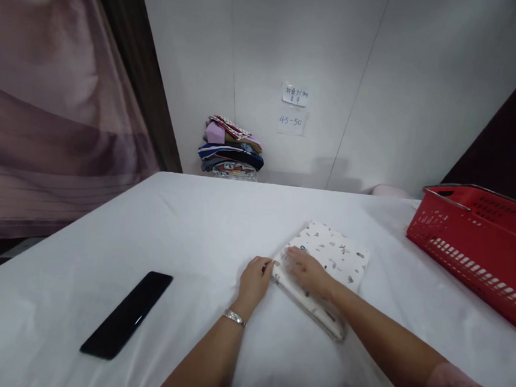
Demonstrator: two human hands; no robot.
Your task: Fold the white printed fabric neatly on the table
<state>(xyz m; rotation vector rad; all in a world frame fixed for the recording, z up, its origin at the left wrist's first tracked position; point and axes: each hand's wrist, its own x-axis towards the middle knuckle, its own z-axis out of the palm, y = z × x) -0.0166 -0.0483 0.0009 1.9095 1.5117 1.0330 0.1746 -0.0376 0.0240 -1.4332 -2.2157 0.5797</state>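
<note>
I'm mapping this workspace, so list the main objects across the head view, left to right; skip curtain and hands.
Flat, glossy black, phone-like slab → stack of folded multicoloured fabrics → folded white cloth with small printed motifs → red perforated plastic basket.

We're indoors, in what looks like a makeshift workroom, though the right corner falls dark: handwritten paper signs (295, 95) up on a pale panelled wall (281, 33), mauve curtain (44, 108) hanging left, folded fabrics (231, 153) stacked beyond a white sheet (200, 230), red shopping basket (443, 219) over on the right.
</note>
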